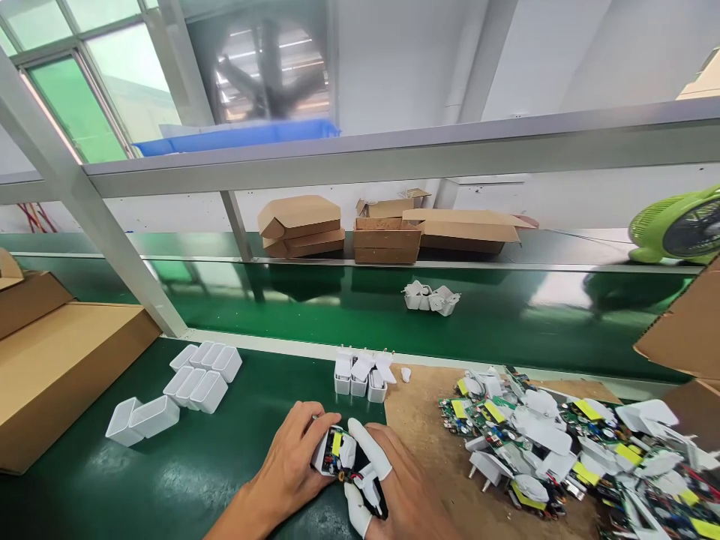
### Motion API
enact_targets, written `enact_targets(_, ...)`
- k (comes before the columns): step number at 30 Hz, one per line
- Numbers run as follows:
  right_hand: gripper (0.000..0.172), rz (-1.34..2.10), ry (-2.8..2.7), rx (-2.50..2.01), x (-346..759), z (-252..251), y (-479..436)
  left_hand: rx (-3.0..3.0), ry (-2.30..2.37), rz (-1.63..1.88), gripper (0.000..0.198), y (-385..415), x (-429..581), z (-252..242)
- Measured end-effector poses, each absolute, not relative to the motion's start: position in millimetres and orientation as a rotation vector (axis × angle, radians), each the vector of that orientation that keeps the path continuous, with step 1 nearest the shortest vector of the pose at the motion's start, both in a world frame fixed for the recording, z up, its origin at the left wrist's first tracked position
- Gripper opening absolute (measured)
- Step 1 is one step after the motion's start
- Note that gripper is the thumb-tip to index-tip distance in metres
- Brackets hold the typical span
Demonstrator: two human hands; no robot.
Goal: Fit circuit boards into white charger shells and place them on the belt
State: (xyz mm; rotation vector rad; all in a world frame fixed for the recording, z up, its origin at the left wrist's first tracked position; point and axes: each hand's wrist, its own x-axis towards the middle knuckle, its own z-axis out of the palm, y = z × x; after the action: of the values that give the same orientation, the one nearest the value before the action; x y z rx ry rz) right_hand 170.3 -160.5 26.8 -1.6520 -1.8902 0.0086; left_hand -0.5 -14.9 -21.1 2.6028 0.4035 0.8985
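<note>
Both my hands meet at the bottom centre over the green bench. My left hand (292,461) is closed round a white charger shell (322,455). My right hand (394,484), with white finger cots on two fingers, pinches a circuit board (344,459) with a yellow part that sits partly in that shell. Just beyond my hands stand three assembled white charger units (360,375) in a row. A heap of circuit boards and white plug caps (562,442) lies to my right on a brown board (421,420).
Several empty white shells (194,382) lie on the bench at left, beside a cardboard box (56,367). A small group of white chargers (432,298) sits on the green conveyor belt (337,307). Cardboard boxes (388,232) and a green fan (680,225) stand behind it.
</note>
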Motion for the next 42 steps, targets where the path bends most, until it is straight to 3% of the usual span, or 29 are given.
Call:
enact_targets(12, 0.071, 0.119, -1.797, -1.597, 168, 3, -158, 2.613, 0.4, 0.893, 0.064, -14, 0, -21)
enact_targets(18, 0.081, 0.15, -1.831, -1.579, 173, -10, -160, 2.633, 0.369, 0.932, 0.064, -14, -1, -18)
enact_targets(28, 0.086, 0.163, -1.869, -1.519, 174, -9, -161, 2.65, 0.359, 0.958, 0.056, -16, -1, -17)
enact_targets(32, 0.077, 0.04, -1.914, -1.467, 174, -9, -160, 2.552, 0.293, 0.948, 0.056, -19, 1, -20)
enact_targets(35, 0.072, 0.032, -1.854, -1.455, 172, -2, -159, 2.364, 0.271, 0.818, 0.061, -20, 5, -27)
enact_targets(38, 0.067, 0.258, -1.797, -1.49, 172, 11, -161, 2.142, 0.326, 0.58, 0.068, -13, 1, -31)
enact_targets(42, 0.062, 0.482, -1.693, -1.585, 176, 22, -168, 1.804, 0.319, 0.125, 0.102, 27, -19, -6)
